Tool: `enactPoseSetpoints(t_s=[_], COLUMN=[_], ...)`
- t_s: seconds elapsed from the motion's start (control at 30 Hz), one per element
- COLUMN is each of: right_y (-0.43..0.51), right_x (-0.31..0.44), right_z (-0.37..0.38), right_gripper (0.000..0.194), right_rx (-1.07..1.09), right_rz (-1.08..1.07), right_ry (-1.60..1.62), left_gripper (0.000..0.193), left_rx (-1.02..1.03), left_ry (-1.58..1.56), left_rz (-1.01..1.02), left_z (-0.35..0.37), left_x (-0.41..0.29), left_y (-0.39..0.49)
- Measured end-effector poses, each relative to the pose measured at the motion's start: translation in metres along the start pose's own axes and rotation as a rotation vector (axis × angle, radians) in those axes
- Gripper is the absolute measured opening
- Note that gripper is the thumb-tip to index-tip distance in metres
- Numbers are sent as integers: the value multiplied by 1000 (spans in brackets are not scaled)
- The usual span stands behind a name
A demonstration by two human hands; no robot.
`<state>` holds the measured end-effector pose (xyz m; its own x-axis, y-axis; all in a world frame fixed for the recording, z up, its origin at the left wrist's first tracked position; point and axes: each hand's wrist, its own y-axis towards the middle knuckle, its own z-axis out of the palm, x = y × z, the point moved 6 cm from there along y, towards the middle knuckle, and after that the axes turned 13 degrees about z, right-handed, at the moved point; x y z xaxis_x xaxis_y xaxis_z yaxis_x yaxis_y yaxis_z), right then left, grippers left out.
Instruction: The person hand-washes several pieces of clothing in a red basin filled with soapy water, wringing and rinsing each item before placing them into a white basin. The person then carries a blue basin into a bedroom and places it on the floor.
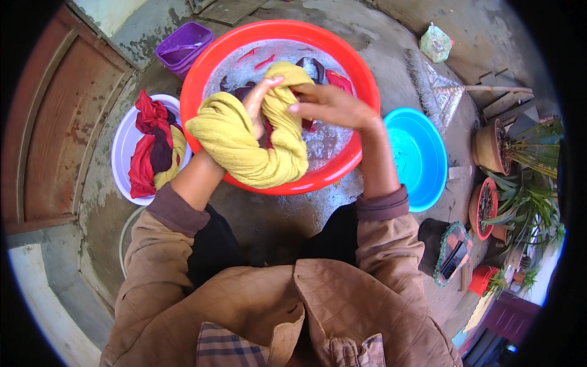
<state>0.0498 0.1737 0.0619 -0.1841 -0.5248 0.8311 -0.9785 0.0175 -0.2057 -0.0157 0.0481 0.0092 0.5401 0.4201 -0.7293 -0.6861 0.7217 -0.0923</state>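
A wet, twisted yellow cloth (275, 160) hangs looped over my left wrist and forearm, above a red plastic basin (298, 187). My left hand (257, 103) reaches up through the loop, its thumb against the cloth's upper end. From the right, my right hand (337, 108) is at the loop's right side, slightly blurred, its fingers around or against the cloth. Its exact grip is partly hidden. Soapy water (323, 149) fills the basin under my hands, with dark and red cloths (338, 81) in it.
A pale lavender basin (121, 151) at left holds twisted red, dark and yellow cloths. Purple buckets (181, 50) stand behind it. On the right are a blue basin (419, 160), a broom-like tool (442, 94), potted plants (486, 206) and a dark container with a phone on its patterned top (451, 257).
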Motion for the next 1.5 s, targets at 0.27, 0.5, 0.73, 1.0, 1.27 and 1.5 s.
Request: enactPoseSetpoints(t_s=[0.27,0.5,0.73,1.0,1.27,1.5], right_y=[37,56,49,52,18,52], right_x=[-91,-102,-67,-60,-69,-75], right_z=[-6,-26,-13,-1,-25,41], right_gripper=[108,21,33,32,75,99], right_rx=[-477,-518,-272,-145,147,266], right_rz=[-194,51,96,222,-163,-215], right_ry=[-138,1185,1832,1688,1199,1354], left_gripper=[48,52,40,29,32,35], left_rx=[108,95,113,66,-69,124], left_ry=[-176,-186,-180,-186,-252,-528], left_rz=[-202,-201,-195,-207,-172,-34], left_z=[37,26,-4,2,14,23], left_x=[-44,-52,-6,25,-2,3], left_y=[-8,-22,-6,-5,-17,14])
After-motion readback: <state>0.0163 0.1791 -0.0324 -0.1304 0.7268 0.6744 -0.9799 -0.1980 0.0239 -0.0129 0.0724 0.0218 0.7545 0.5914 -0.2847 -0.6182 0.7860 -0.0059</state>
